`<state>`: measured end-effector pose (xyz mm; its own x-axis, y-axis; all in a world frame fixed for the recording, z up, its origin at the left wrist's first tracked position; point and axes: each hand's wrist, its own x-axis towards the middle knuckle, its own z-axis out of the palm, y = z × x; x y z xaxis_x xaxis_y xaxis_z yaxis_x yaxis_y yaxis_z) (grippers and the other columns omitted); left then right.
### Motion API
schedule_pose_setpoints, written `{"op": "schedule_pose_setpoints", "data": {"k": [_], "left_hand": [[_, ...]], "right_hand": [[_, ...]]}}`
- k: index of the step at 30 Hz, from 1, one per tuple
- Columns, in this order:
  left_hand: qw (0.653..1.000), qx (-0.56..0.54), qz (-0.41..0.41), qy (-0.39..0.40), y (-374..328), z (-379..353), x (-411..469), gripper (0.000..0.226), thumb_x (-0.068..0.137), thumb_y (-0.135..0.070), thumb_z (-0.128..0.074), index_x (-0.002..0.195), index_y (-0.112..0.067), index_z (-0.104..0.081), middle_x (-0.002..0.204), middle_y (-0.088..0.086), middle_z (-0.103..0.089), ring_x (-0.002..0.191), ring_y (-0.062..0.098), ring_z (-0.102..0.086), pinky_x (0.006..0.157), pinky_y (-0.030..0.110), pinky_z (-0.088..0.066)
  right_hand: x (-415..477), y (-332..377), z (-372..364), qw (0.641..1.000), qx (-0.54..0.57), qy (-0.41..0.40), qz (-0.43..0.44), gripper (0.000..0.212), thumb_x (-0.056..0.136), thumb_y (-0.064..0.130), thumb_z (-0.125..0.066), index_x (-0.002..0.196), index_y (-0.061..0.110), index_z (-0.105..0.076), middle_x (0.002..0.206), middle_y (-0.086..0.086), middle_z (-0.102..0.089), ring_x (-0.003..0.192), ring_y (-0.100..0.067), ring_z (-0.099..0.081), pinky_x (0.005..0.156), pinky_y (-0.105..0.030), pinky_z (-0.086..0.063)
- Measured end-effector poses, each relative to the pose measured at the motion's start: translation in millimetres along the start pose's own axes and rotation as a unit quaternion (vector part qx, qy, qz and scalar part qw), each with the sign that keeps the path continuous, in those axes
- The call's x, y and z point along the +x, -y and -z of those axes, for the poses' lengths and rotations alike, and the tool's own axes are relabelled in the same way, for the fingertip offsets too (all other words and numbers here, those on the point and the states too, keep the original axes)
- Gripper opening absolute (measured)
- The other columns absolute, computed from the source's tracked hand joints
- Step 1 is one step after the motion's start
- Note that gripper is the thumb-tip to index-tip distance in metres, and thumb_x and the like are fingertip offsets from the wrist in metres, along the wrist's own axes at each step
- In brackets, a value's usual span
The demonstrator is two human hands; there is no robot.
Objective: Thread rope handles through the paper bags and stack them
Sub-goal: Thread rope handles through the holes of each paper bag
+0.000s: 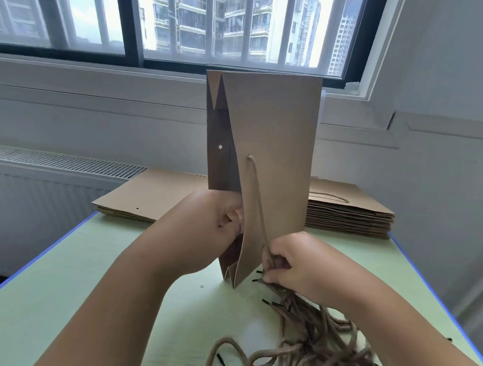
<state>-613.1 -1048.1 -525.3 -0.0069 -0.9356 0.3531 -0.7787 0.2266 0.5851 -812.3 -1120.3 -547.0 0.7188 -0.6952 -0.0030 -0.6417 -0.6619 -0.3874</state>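
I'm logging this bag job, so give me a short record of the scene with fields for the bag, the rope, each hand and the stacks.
bag: upright on the table
rope: runs from a hole in the bag's near panel down to the right hand
left hand: grips the bag's edge
right hand: fingers pinch the rope
rope pile: on table, near right
left stack: flat bags, no handle seen
right stack: flat bags, handle on top

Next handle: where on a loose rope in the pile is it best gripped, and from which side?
Grip just behind a black tip, coming from above and the left: several tips stick out of the rope pile on that edge, clear of the tangle, and the tip likely feeds the bag's hole.
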Motion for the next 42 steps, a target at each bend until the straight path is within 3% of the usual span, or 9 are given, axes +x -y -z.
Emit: {"op": "schedule_pose_setpoints", "data": {"k": [5,8,11,17,19,25,33,37,42], "left_hand": [[1.0,-0.02,-0.005,0.014,-4,-1,-2,0.036,0.088,-0.002,-0.05,0.088,-0.03,-0.072,0.086,-0.018,-0.074,0.082,0.005,-0.069,0.077,0.038,-0.058],[0.999,-0.03,-0.005,0.016,-4,-1,-2,0.037,0.088,0.0,-0.049,0.088,-0.029,-0.072,0.086,-0.015,-0.075,0.082,0.008,-0.071,0.077,0.04,-0.059],[0.999,-0.034,-0.012,0.02,-3,-2,-2,0.032,0.09,-0.002,-0.051,0.088,-0.028,-0.071,0.086,-0.012,-0.075,0.081,0.009,-0.071,0.076,0.041,-0.059],[0.999,-0.037,-0.013,0.028,-4,-3,-1,0.032,0.095,-0.002,-0.056,0.088,-0.029,-0.071,0.085,-0.013,-0.075,0.08,0.01,-0.071,0.075,0.038,-0.058],[0.999,-0.038,-0.014,0.029,-4,-3,-1,0.033,0.095,-0.001,-0.056,0.089,-0.029,-0.071,0.085,-0.013,-0.075,0.08,0.01,-0.071,0.075,0.038,-0.058],[0.999,-0.045,-0.011,0.028,-3,-4,-1,0.028,0.096,-0.004,-0.055,0.092,-0.027,-0.072,0.086,-0.008,-0.076,0.08,0.012,-0.072,0.076,0.042,-0.059],[0.998,-0.05,-0.013,0.034,-6,-5,-1,0.032,0.093,-0.002,-0.055,0.088,-0.029,-0.071,0.081,-0.009,-0.074,0.076,0.011,-0.07,0.071,0.032,-0.057],[0.998,-0.054,-0.005,0.038,-6,-5,-2,0.034,0.093,-0.001,-0.053,0.086,-0.03,-0.069,0.077,-0.012,-0.073,0.073,0.008,-0.069,0.065,0.023,-0.055],[0.998,-0.053,-0.004,0.036,-7,-4,-2,0.035,0.09,0.002,-0.051,0.084,-0.028,-0.068,0.076,-0.01,-0.072,0.072,0.009,-0.068,0.066,0.027,-0.056]], "right_hand": [[-2,-7,-1,0.999,0.029,-0.022,-0.01,0.02,0.088,0.024,-0.069,0.076,0.025,-0.053,0.068,0.012,-0.056,0.058,-0.003,-0.048,0.057,-0.029,-0.041],[-3,-3,-3,0.98,0.193,-0.044,-0.002,0.025,0.092,0.003,-0.065,0.081,0.025,-0.06,0.078,0.002,-0.073,0.068,-0.006,-0.068,0.07,-0.039,-0.057],[-4,1,-5,0.951,0.297,-0.085,0.01,0.025,0.092,-0.002,-0.067,0.085,0.022,-0.071,0.081,-0.002,-0.077,0.068,-0.017,-0.07,0.074,-0.038,-0.06],[-5,4,-11,0.943,0.276,-0.181,0.047,0.019,0.086,0.005,-0.072,0.073,0.018,-0.068,0.066,-0.009,-0.065,0.059,-0.026,-0.057,0.055,-0.034,-0.046],[-5,3,-14,0.943,0.271,-0.187,0.05,0.021,0.085,0.003,-0.072,0.071,0.016,-0.063,0.064,-0.013,-0.06,0.055,-0.018,-0.048,0.052,-0.029,-0.041],[-3,4,-15,0.932,0.298,-0.2,0.039,0.023,0.085,0.001,-0.074,0.08,0.024,-0.074,0.071,0.003,-0.071,0.067,-0.018,-0.068,0.066,-0.037,-0.058],[-4,6,-18,0.93,0.265,-0.246,0.059,0.022,0.085,0.002,-0.073,0.071,0.019,-0.069,0.062,0.0,-0.064,0.057,-0.021,-0.058,0.053,-0.033,-0.048],[-3,4,-20,0.932,0.261,-0.246,0.056,0.024,0.086,0.004,-0.072,0.069,0.019,-0.066,0.059,0.001,-0.062,0.052,-0.013,-0.052,0.05,-0.032,-0.046],[-1,5,-24,0.933,0.255,-0.248,0.062,0.02,0.086,0.005,-0.071,0.07,0.015,-0.064,0.06,-0.005,-0.062,0.057,-0.027,-0.058,0.052,-0.04,-0.049]]}}
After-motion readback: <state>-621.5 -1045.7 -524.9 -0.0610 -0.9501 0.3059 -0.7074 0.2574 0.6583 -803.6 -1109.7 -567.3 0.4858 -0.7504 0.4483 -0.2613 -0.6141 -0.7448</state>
